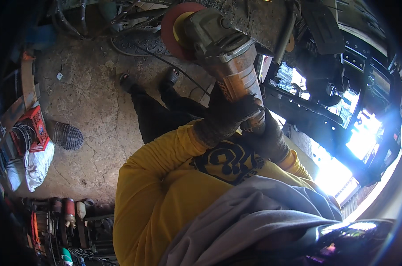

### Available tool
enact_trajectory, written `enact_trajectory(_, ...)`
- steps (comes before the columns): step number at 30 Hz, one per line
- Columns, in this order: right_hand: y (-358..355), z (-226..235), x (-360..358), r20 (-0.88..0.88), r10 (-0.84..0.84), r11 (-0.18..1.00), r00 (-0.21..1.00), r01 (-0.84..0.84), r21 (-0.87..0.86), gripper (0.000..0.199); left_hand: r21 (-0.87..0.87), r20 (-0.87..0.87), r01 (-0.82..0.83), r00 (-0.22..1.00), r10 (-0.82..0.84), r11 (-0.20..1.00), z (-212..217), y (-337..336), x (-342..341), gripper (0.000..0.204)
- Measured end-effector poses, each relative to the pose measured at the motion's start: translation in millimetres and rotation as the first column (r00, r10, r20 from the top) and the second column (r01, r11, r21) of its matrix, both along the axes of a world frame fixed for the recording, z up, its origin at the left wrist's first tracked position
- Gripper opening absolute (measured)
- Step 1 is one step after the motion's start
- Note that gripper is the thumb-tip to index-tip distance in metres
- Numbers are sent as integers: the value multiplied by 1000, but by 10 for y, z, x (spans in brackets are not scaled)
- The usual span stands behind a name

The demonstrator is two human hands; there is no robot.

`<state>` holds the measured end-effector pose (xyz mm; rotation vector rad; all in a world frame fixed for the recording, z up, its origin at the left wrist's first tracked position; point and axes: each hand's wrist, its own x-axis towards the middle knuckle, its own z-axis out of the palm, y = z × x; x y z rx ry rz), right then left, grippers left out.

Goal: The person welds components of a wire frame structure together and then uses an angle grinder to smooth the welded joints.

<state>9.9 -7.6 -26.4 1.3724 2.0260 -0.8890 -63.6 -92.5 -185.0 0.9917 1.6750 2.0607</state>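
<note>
Gloved fingers of both the left hand and right hand wrap tightly around the angle grinder.

Lighting: daylight, strong, entering from the lower right beneath the dark steel vehicle frame; blown-out white glare there, blue flare along the rim. Left of that frame, concrete floor evenly lit. Corners vignetted black; edges bent by fisheye distortion, slightly soft.

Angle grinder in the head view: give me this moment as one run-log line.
left hand: gloved, gripping angle grinder body | right hand: gloved, at its rear end | red disc: raised, pointing away | floor: cracked concrete
</note>
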Motion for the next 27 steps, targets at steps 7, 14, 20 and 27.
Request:
enact_trajectory(7, 11, 32, 13, 34, -3, 1000, 999, 3, 2, 80, 80, 335, 212, 915, -227, 974, -26, -9, 84, 52)
enact_trajectory(14, 27, 36, 29, -13, -23, 1000, 1000, 23, -20, 77, 67, 224, 112, 967, -125, 991, -14, 46, 106, 53)
enact_trajectory(20, 36, 34, 39, -17, 2, 1000, 1000, -3, -22, 77, 64, -61, 8, 998, -4, 998, 1, 104, 21, 54)
enact_trajectory(27, 44, 67, -13, 18, 2, 1000, 1000, -2, -6, 78, 197, 798, 126, 556, -233, 972, 223, 101, -32, 46)
